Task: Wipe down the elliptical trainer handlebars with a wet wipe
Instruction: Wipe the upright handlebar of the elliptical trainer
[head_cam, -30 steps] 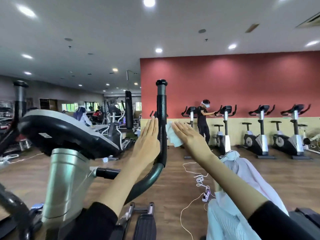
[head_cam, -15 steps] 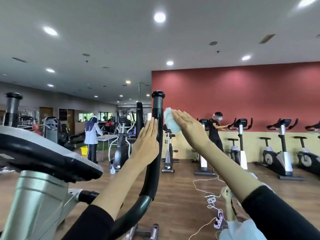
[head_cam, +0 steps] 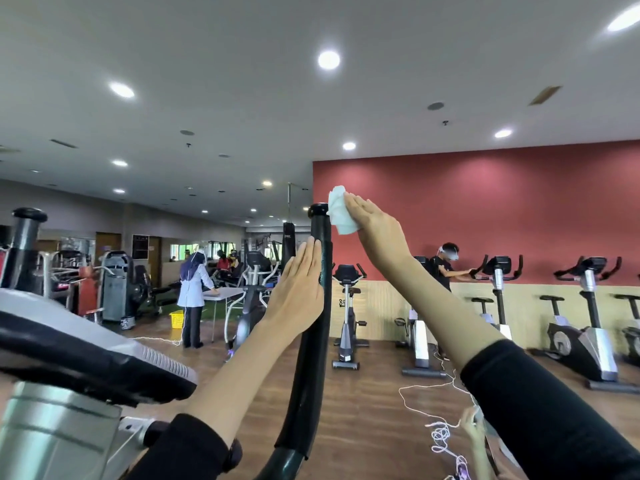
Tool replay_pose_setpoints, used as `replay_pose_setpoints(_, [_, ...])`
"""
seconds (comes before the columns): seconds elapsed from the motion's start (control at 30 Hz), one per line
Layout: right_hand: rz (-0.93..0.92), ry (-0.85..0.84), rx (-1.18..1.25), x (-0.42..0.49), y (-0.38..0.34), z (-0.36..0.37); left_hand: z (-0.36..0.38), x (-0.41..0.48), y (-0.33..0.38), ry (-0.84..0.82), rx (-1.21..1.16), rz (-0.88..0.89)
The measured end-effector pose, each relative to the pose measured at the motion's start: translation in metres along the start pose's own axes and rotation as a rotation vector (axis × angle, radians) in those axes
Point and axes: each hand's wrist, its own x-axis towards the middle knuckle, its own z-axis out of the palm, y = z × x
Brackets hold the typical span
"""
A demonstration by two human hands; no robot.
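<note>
- Handlebar (head_cam: 317, 306): black, long axis near upright, capped end pointing up.
- Left hand (head_cam: 298, 296): fingers straight, pressed flat on its left side.
- Right hand (head_cam: 375, 230): fingers straight, pressing white wet wipe (head_cam: 340, 211) beside the cap.

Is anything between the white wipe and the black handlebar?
Nothing visible. The right hand presses the crumpled white wet wipe right against the top of the tall black padded handlebar. The left hand rests lower, on the opposite side.
</note>
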Motion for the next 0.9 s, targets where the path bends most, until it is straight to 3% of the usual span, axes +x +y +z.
replay_pose_setpoints(0.2, [0.003, -0.077, -0.074, 0.032, 0.000, 0.014, 0.010, 0.013, -0.014, 0.029, 0.020, 0.052])
replay_pose_setpoints(0.4, [-0.041, -0.078, 0.169, 0.039, -0.003, 0.035, 0.015, 0.020, -0.024, 0.052, 0.014, 0.115])
replay_pose_setpoints(0.57, [-0.090, -0.150, 0.133, 0.027, -0.011, 0.043, 0.023, 0.024, -0.032, 0.090, -0.032, 0.160])
replay_pose_setpoints(0.67, [-0.098, -0.173, 0.238, 0.024, -0.011, 0.048, 0.027, 0.027, -0.034, 0.124, -0.091, 0.189])
replay_pose_setpoints(0.9, [-0.136, 0.028, 0.252, 0.032, -0.012, 0.062, 0.030, 0.025, -0.037, 0.146, -0.081, 0.213])
